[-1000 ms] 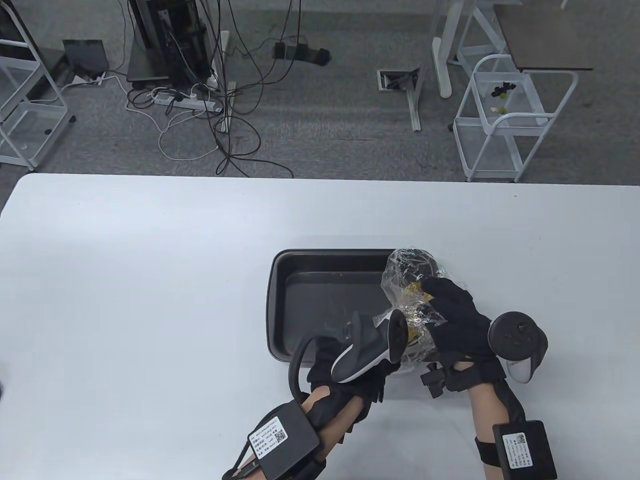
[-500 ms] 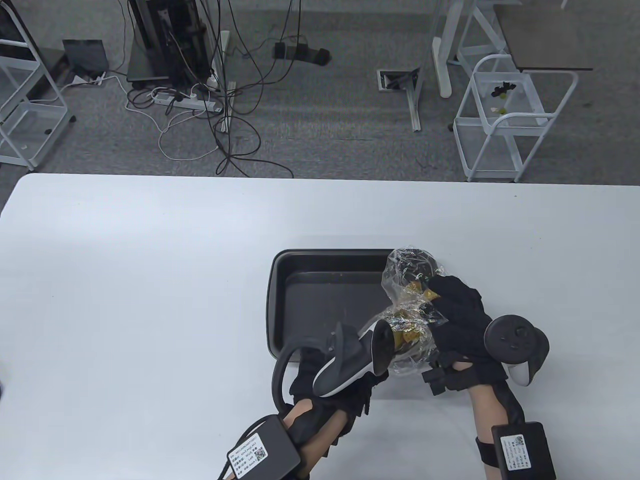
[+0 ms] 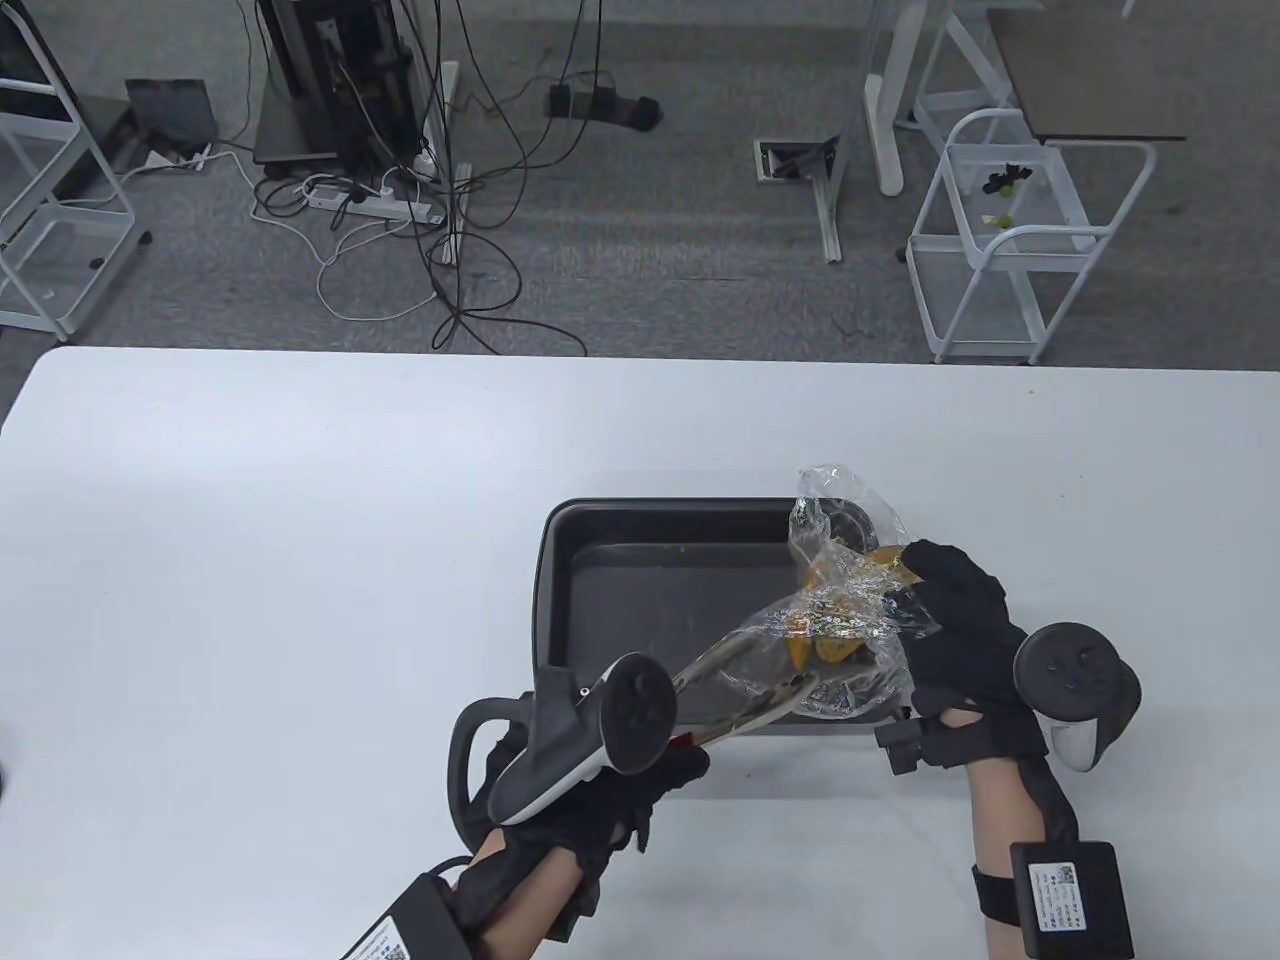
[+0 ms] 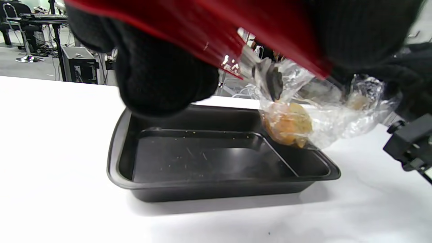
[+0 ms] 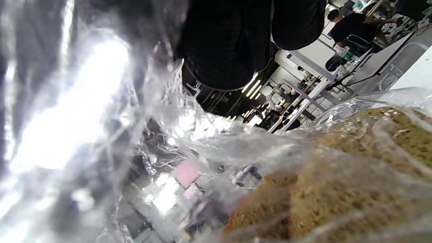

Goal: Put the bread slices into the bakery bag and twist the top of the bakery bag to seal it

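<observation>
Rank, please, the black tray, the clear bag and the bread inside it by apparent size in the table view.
1. black tray
2. clear bag
3. bread, only partly visible through the bag

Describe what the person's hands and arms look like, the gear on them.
Both the left hand and right hand wear black knit gloves. Each back carries a grey-and-white ringed tracker. Black boxes with white QR labels strap to bare forearms.

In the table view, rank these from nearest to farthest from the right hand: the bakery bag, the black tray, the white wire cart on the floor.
1. bakery bag: gripped by the right hand, on its left.
2. black tray: under and left of the bag, on the table.
3. white wire cart: on the floor beyond the table's far edge.
</observation>
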A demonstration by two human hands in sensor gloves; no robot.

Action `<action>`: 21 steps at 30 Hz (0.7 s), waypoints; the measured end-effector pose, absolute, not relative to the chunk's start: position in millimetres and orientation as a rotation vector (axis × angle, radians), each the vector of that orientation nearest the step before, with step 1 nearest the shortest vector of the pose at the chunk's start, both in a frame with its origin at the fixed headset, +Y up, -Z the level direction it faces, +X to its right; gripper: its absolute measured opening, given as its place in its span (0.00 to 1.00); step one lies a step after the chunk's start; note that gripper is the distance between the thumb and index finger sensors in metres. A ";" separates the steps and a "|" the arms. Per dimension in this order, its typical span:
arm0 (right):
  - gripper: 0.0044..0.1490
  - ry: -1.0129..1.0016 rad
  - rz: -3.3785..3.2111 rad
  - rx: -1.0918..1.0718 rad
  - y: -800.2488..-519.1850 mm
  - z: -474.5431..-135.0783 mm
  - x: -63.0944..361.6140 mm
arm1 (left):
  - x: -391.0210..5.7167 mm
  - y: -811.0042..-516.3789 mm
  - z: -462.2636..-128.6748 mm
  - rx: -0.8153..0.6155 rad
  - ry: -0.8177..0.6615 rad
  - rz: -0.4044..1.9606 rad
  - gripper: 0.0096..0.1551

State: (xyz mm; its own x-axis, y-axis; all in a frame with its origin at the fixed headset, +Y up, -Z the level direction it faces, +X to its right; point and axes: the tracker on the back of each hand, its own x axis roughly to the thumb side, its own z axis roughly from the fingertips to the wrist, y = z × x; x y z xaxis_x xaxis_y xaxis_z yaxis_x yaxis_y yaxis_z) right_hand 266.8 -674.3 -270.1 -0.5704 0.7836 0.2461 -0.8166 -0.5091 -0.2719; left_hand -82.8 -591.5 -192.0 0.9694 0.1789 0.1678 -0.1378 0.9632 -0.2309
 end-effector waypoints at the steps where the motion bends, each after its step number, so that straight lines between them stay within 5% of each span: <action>1: 0.27 -0.446 2.129 0.108 -674.3 -270.2 269.0 | -87.9 -591.5 -191.2 -0.217 -0.197 0.168 0.53; 13: 0.27 -0.468 2.029 0.042 -672.8 -268.8 286.8 | -130.1 -583.5 -191.0 -0.119 -0.331 0.135 0.54; 21: 0.27 -0.524 1.952 -0.023 -660.4 -261.2 303.5 | -152.1 -599.2 -230.8 -0.065 -0.288 0.070 0.53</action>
